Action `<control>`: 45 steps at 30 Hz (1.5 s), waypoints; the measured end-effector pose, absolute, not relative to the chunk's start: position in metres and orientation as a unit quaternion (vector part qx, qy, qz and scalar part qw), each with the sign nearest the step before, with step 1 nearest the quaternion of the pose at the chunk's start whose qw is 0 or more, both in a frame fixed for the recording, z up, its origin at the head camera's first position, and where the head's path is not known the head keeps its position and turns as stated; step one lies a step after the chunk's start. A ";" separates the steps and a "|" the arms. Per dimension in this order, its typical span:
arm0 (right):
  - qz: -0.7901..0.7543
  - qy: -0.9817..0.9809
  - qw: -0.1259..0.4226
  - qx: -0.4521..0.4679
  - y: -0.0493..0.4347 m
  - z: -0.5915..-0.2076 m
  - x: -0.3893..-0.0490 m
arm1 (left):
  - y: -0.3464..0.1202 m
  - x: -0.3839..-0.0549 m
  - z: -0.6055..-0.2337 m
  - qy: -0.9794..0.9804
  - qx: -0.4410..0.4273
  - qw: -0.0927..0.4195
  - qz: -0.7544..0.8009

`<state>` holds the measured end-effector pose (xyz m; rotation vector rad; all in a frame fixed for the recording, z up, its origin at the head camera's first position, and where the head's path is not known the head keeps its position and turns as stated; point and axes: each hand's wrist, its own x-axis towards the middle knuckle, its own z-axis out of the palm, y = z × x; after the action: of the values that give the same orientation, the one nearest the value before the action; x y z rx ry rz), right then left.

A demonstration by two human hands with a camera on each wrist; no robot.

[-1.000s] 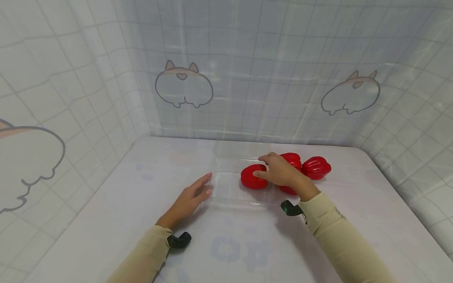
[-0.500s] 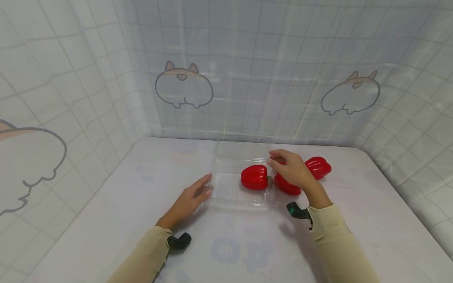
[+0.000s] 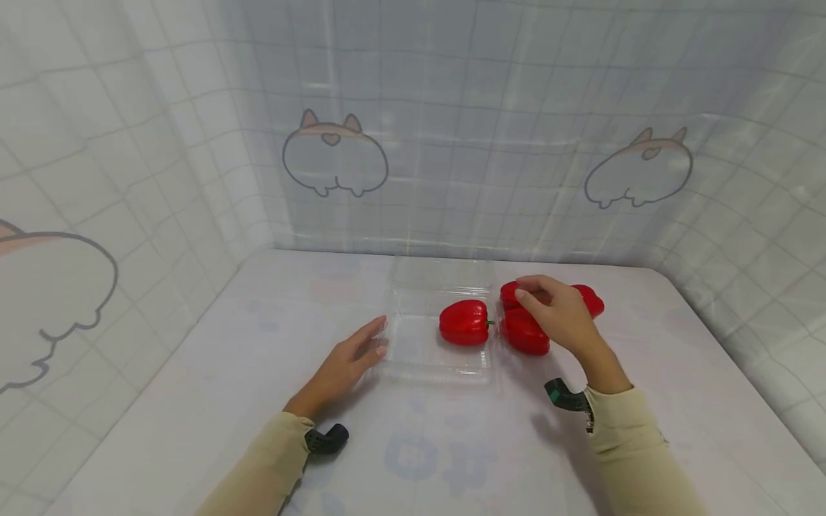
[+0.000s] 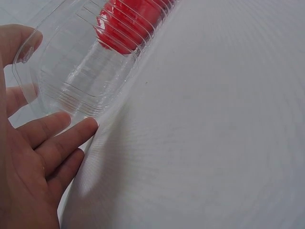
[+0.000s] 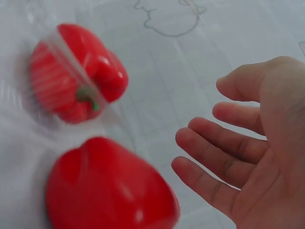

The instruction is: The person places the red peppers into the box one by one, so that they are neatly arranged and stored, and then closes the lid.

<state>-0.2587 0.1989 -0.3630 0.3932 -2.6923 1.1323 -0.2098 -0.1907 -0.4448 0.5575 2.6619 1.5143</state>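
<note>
A clear plastic clamshell box (image 3: 413,337) lies with its lid (image 3: 442,272) folded back. One red bell pepper (image 3: 463,322) with a green stem lies in its right half. My left hand (image 3: 342,369) touches the box's left side with its fingers fairly straight; the left wrist view shows fingertips (image 4: 86,128) against the ribbed wall. My right hand (image 3: 564,315) hovers over the loose peppers, holding nothing, fingers spread in the right wrist view. Beneath and beside it lie a front pepper (image 3: 525,335), a back pepper (image 3: 508,292) and a right pepper (image 3: 590,301), partly hidden by the hand.
A pale printed cloth covers the table (image 3: 290,301). Grid-patterned curtains (image 3: 426,129) with cartoon animal drawings enclose the back and both sides. Dark camera mounts sit at the left wrist (image 3: 327,438) and the right wrist (image 3: 564,394).
My right hand has let go of the pepper in the box and moved right, over the loose peppers. The left hand stays at the box's left side.
</note>
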 end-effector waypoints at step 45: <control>0.369 -0.920 0.023 0.129 0.250 -0.403 -0.244 | -0.191 -0.208 -0.448 0.851 0.177 0.017 0.495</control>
<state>-0.2439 0.2504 -0.4029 0.3989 -2.8499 1.1411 -0.2077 -0.1914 -0.4478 0.5502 2.6436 1.5366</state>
